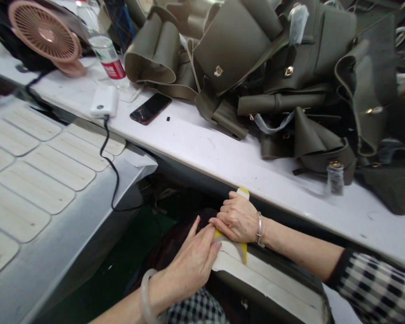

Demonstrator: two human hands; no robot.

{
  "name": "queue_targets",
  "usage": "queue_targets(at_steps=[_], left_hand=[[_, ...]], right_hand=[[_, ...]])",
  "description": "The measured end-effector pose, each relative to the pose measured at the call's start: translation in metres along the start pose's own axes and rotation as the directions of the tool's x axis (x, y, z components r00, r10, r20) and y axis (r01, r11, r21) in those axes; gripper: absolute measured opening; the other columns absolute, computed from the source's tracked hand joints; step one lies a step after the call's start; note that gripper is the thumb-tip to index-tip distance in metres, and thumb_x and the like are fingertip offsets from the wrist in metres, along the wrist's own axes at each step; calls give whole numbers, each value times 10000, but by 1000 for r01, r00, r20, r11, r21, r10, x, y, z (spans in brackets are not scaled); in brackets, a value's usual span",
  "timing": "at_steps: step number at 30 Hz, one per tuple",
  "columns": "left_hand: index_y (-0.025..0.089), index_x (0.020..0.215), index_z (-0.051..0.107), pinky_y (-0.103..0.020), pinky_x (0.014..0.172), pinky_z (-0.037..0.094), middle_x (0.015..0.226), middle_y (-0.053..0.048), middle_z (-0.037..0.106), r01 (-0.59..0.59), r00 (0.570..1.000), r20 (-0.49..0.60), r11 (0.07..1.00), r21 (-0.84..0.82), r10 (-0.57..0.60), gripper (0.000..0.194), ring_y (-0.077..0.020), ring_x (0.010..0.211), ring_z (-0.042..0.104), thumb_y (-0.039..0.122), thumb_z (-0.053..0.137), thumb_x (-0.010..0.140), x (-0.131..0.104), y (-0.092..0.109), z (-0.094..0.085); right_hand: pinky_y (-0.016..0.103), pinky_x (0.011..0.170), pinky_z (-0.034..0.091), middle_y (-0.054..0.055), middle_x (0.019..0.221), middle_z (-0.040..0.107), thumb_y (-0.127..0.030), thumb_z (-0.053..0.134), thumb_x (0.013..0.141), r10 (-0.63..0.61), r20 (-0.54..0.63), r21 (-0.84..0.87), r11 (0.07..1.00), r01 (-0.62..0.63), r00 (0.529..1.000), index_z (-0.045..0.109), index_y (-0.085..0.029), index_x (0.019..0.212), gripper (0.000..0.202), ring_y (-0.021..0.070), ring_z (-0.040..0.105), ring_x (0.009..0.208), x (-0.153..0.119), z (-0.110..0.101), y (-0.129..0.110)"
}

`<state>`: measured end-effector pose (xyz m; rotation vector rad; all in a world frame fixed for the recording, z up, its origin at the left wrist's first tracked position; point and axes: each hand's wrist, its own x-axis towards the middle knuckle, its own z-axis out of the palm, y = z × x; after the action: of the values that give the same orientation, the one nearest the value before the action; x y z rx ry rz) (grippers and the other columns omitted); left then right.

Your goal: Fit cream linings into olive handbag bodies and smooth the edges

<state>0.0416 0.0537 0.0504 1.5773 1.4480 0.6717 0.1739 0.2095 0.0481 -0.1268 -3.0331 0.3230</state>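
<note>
My right hand [238,217] is closed around the handle of a yellow-and-white scraper [245,253], whose flared, curved end rests on a white panel [273,282]. The handle's yellow tip sticks up above the fist. The panel lies along a dark olive bag piece [302,275] held at my lap. My left hand [193,261] grips the left end of this bag piece, thumb on the panel side, fingertips meeting my right hand and the scraper. One finger stands apart. What lies under the left palm is hidden.
Olive leather bags [236,45] crowd the white table [202,148]. A phone [150,108], a white power bank [104,101], a water bottle [108,58] and a pink fan [45,33] stand left. Pale rounded panels [50,186] cover the left bench; a black cable [113,171] hangs beside it.
</note>
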Motion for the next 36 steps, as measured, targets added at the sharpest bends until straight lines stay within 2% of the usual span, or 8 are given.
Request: queue_targets(at_steps=[6, 12, 14, 17, 19, 25, 29, 36], left_hand=[[210, 1421, 440, -483, 1252, 52, 1467, -85, 514, 2, 999, 36, 997, -77, 1, 428, -189, 1357, 457, 313, 315, 1025, -1, 1, -3], [186, 1269, 650, -424, 1124, 384, 1320, -60, 654, 178, 984, 101, 752, -634, -148, 463, -247, 1228, 578, 433, 361, 1004, 6, -9, -11], [161, 1234, 679, -410, 1130, 375, 1309, -62, 662, 187, 980, 88, 673, -716, -179, 415, -257, 1256, 564, 384, 456, 964, 10, -14, -10], [155, 1238, 679, -419, 1122, 372, 1296, -70, 668, 237, 968, 112, 661, -712, -226, 408, -275, 1236, 581, 329, 567, 885, 14, -15, -8], [152, 1242, 676, -412, 1073, 415, 1260, -77, 690, 252, 964, 125, 671, -698, -233, 424, -282, 1187, 611, 333, 584, 870, 15, -13, -7], [151, 1236, 685, -357, 898, 487, 1109, -80, 752, 276, 959, 147, 677, -682, -242, 424, -270, 1016, 662, 336, 584, 869, 16, -8, -8], [168, 1204, 708, -324, 845, 485, 1091, -68, 756, 275, 960, 167, 668, -692, -223, 391, -251, 973, 663, 322, 577, 869, 18, -4, -11], [165, 1157, 735, -261, 718, 476, 938, -42, 773, 267, 958, 112, 676, -687, -265, 372, -202, 832, 654, 262, 546, 851, 22, 5, -6]], right_hand=[[386, 664, 174, 44, 549, 600, -345, 309, 1038, 126, -3, -11, 992, -126, 992, 570, -175, 580, 554, 147, 416, 536, -10, -1, -17], [377, 655, 183, 58, 588, 629, -363, 261, 1046, 316, 90, -17, 949, -315, 945, 586, -175, 613, 573, 158, 463, 554, -29, -6, -35], [369, 656, 211, 75, 621, 645, -435, 256, 1030, 480, 153, 82, 865, -495, 864, 591, -182, 609, 595, 181, 509, 592, -41, -13, -32], [345, 609, 268, 87, 587, 616, -600, 215, 996, 755, 254, 239, 556, -796, 604, 563, -194, 547, 698, 207, 525, 573, -62, -20, -19], [326, 558, 304, 76, 556, 586, -683, 146, 973, 814, 300, 298, 416, -859, 498, 550, -198, 535, 768, 199, 510, 533, -71, -20, -10], [293, 554, 377, 0, 614, 511, -802, 138, 908, 712, 394, 594, 285, -752, 581, 675, -171, 1041, 840, 156, 448, 555, -65, -19, -10], [259, 524, 350, -5, 766, 521, -867, 425, 796, 536, 484, 785, 85, -614, 692, 439, -179, 1430, 935, 138, 416, 607, -61, -29, -11], [325, 792, 461, 92, 1128, 625, -609, 673, 811, 518, 433, 835, 76, -545, 737, 532, -146, 1324, 706, 217, 562, 947, -49, -13, -9]])
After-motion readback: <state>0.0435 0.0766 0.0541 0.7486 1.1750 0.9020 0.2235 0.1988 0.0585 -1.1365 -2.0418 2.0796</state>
